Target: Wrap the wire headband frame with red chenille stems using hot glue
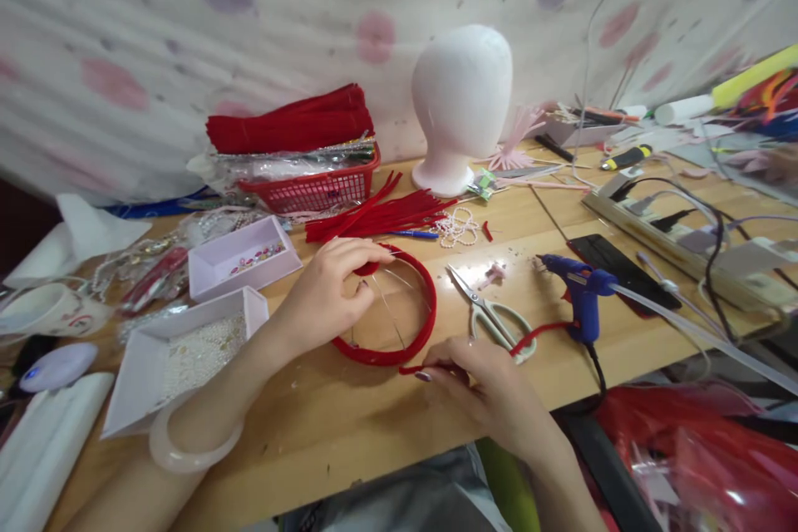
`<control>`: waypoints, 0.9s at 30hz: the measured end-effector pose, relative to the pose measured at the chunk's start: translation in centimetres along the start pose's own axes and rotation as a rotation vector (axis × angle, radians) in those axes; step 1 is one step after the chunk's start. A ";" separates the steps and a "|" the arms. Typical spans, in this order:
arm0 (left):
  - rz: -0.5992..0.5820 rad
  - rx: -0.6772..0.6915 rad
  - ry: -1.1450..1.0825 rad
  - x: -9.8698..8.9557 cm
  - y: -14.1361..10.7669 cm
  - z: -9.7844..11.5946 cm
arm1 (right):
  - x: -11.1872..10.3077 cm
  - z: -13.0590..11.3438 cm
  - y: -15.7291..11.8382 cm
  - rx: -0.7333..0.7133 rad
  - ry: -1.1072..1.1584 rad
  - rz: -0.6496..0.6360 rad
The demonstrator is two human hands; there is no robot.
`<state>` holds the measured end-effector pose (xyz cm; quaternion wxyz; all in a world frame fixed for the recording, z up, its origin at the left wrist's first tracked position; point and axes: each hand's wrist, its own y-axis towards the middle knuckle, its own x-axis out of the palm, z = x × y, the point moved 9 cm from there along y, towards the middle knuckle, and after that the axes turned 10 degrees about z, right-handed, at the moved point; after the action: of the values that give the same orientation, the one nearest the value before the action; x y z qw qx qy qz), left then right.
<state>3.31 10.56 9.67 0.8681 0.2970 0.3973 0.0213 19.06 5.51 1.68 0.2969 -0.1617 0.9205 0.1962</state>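
Observation:
A red fuzzy-wrapped hoop (431, 307) with thin wires crossing its inside lies on the wooden table in front of me. My left hand (330, 291) grips the hoop's upper left side between thumb and fingers. Pinched in my right hand (477, 374) is a red pipe cleaner (541, 331). One end of it pokes out near the hoop's lower edge, and the other runs right toward the glue gun. Scissors with pale handles (495, 317) lie partly open just beyond my right hand.
A blue glue gun (579, 287) stands at the right, near a black phone (623, 274) and a power strip (686, 249). White trays (262, 312) of beads sit left. Behind are red pipe cleaners (386, 212), a red basket (312, 193) and a white foam head (461, 100).

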 end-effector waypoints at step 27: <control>0.112 -0.139 0.111 -1.0 -5.9 -2.2 | -0.6 0.2 0.9 -0.142 -0.167 0.080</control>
<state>-0.12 6.55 6.11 0.8606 0.2562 0.4251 0.1138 19.27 6.48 2.08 0.3521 -0.1286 0.8821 0.2854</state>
